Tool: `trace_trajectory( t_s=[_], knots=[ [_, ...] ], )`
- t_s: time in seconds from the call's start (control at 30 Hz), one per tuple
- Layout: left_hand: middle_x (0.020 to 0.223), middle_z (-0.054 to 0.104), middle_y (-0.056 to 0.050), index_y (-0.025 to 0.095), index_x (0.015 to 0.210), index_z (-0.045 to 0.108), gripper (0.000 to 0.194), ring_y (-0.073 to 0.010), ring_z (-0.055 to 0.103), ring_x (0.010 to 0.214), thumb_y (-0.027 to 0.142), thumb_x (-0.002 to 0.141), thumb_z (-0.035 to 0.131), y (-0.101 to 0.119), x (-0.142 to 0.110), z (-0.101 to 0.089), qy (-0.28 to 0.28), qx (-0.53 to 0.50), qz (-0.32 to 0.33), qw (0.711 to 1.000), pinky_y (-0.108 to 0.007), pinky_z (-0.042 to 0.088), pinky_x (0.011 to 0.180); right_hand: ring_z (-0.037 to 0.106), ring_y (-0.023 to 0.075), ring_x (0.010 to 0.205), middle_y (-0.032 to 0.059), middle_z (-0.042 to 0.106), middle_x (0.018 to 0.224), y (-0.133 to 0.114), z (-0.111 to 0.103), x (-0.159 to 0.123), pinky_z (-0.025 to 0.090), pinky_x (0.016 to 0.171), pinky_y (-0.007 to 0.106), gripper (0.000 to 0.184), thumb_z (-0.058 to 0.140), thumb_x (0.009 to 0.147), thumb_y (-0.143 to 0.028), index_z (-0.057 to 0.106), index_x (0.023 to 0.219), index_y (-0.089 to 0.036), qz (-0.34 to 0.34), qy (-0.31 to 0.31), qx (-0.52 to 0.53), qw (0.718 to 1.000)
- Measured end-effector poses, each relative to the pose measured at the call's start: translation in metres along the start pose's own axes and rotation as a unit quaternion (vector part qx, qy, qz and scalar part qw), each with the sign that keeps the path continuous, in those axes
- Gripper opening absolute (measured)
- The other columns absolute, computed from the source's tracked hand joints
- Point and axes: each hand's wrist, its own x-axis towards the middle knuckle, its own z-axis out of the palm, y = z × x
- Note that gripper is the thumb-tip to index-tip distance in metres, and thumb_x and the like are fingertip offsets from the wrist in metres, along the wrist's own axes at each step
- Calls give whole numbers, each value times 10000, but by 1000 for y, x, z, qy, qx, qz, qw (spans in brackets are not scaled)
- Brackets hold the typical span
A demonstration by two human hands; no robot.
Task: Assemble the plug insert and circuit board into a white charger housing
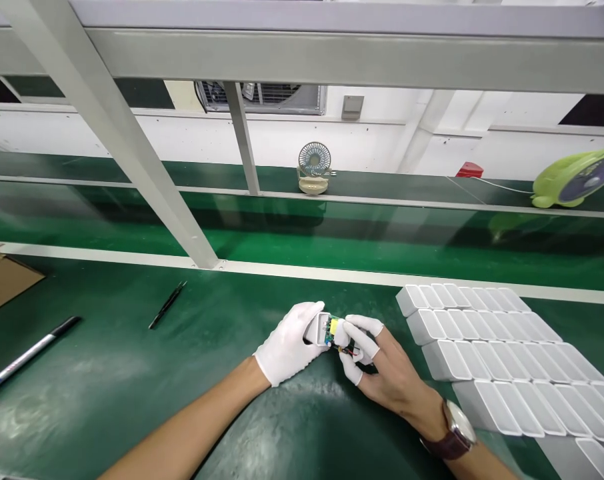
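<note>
My left hand (288,345), in a white glove, is closed around a small white plastic housing (316,327) held just above the green bench. My right hand (382,370) wears white finger cots and a wristwatch. Its fingertips pinch a small green circuit board (335,331) with a yellow part and red and black wires, right at the housing's open end. Both hands meet at the middle of the bench, close to my body.
Rows of white housings (502,360) lie packed together at the right. Black tweezers (167,305) and a marker pen (29,355) lie at the left, near a cardboard box (2,277). A grey slanted frame post (132,153) stands ahead, with a conveyor belt (332,233) and two small fans behind.
</note>
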Motion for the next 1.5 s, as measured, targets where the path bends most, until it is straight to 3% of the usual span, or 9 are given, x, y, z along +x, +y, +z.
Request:
trace_trajectory(
  t_s=[0.4,1.07,1.5],
  knots=[
    [1280,536,-115,248,1442,341,705,-244,524,1206,233,844,714,1,4,0,-10,-26,80,996,-436,497,1010,530,274,1201,164,536,1299,2,4,-3,524,960,441,717,631,841,-69,349,1493,-163,11,-11,4,1000],
    [1283,557,-103,221,1351,451,570,-232,519,1219,260,846,713,-1,3,2,-28,-37,55,997,-411,476,1038,509,271,1229,176,528,1327,3,3,-7,511,986,438,727,653,848,-89,335,1502,-115,2,-34,-24,999],
    [1253,566,-108,207,1354,432,573,-225,534,1175,225,850,703,0,6,0,-15,-39,87,995,-410,490,1013,522,276,1211,171,539,1320,2,3,-7,513,973,446,738,668,836,-93,348,1500,-124,-1,-28,-37,999]
  ],
)
